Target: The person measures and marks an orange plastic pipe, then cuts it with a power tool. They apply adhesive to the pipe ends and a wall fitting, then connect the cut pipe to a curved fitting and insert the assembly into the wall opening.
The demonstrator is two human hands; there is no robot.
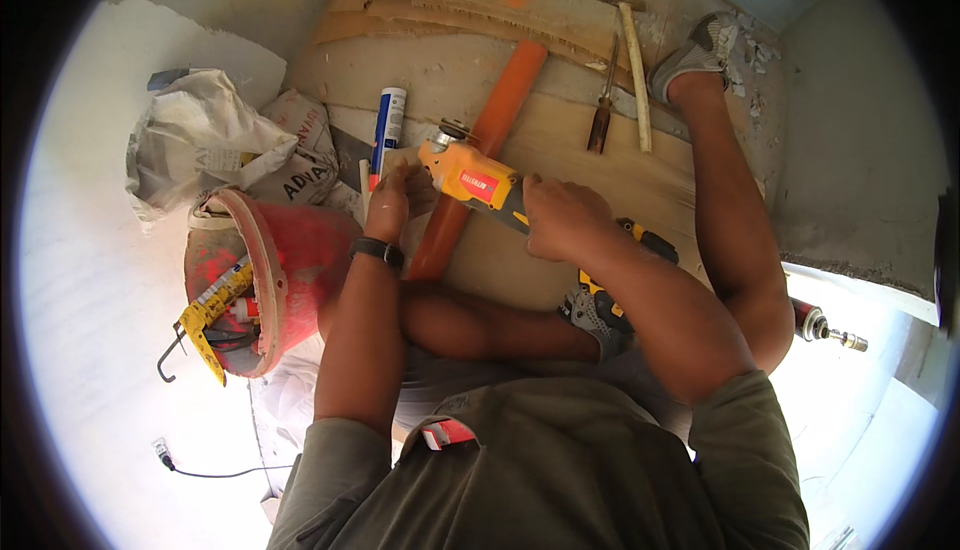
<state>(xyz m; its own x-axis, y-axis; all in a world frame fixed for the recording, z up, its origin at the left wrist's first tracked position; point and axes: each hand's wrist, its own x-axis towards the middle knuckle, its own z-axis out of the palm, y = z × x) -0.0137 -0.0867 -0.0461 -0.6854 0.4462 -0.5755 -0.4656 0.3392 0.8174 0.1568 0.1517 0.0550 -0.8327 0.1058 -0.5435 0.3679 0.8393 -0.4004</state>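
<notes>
The bent leg [490, 322] lies close to the near end of the orange pipe [510, 95], so a kickback or a slip of the tool could reach bare skin. The right hand [565, 215] is wrapped around the rear body of the yellow angle grinder [465, 175], which is held over the pipe; a one-handed grip could let it twist if started. The left hand [393, 208] is by the grinder's head, bare and exposed to its spindle; whether it grasps anything I cannot tell. The round pipe, on the brown sheet [500, 272], could roll if pressed. Farther off, the wooden-handled hammer [636, 80] and screwdriver [600, 127] could be kicked by the outstretched foot.
</notes>
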